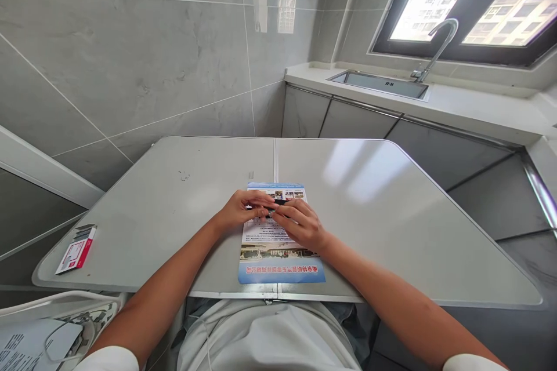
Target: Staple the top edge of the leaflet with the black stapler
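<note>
- Centre frame, as I watch from my remote seat: two bare hands meet over a printed leaflet [281,269] that lies flat on the grey bench [391,214], its blue-banded edge toward the bottom of the frame.
- The left hand [241,210] pinches one end of a small dark object [278,203] between thumb and fingertips. The right hand [302,225] closes its fingertips on the other end, so neither hand is free.
- The small dark object sits just above the leaflet's upper half, between the two sets of fingertips. It is too small for me to tell what it is, or whether it is one piece or two.
- Progress, as I judge it: the object is up off the bench and gripped at both ends, and the leaflet is spread out unfolded. I see no mark, fold or other change on either, so I place the work at an early stage with most of it left.
- Lower left: a red-and-white box [76,249] lies near the bench's corner, well apart from both hands.
- Upper right: a sink [378,84] and curved tap [437,40] stand beneath a bright window [470,6], well apart from the bench.
</note>
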`<state>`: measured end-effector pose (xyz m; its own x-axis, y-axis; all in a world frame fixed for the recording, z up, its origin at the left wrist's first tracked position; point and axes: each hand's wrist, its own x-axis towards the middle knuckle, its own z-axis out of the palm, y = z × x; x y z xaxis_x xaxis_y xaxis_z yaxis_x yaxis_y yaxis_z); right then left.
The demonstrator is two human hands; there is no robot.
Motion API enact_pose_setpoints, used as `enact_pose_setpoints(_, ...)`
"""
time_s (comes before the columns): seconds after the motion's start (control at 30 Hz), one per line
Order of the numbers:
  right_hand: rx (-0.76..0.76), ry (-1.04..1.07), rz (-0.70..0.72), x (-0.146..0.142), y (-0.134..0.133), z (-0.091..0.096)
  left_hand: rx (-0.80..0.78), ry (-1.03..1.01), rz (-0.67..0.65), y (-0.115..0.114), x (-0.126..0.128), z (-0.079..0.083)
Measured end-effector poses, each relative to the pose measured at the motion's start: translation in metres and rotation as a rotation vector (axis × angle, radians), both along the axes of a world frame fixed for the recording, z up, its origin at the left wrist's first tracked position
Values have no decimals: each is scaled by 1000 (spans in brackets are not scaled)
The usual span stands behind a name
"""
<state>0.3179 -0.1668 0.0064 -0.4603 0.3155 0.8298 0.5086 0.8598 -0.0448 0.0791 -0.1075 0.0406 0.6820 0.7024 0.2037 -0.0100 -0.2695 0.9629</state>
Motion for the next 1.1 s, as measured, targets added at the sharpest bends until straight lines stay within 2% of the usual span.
enact_pose_setpoints(0.07, -45, -30, -16, 5, 4, 1, 18, -30, 74, 0, 2, 0)
enact_pose_setpoints(0.17, -203, 96, -165, 24, 21, 5, 122, -27, 370, 9, 0, -6)
enact_pose_setpoints(0.23, -333, 224, -315, 47, 38, 7, 271, 88, 592, 22, -6, -13)
enact_pose_setpoints(0.3, -442, 261, -460, 77, 56, 4, 418, 261, 689, 37, -15, -22)
enact_pose_setpoints(0.37, -571, 239, -602, 106, 70, -2, 514, 367, 667, 51, -24, -31)
enact_pose_setpoints(0.43, -720, 141, -644, 128, 79, -12, 557, 448, 606, 62, -30, -40)
enact_pose_setpoints(0.5, -777, 64, -672, 139, 84, -21, 555, 546, 558, 68, -33, -50)
enact_pose_setpoints(0.67, -724, -43, -659, 133, 90, -32, 555, 741, 500, 71, -31, -64)
enact_pose_setpoints(0.87, -701, -87, -725, 123, 95, -42, 613, 719, 567, 70, -31, -59)
enact_pose_setpoints(1.0, -680, -39, -706, 122, 94, -42, 620, 744, 603, 68, -31, -54)
enact_pose_setpoints(1.1, -599, 107, -674, 117, 91, -34, 615, 753, 626, 68, -30, -54)
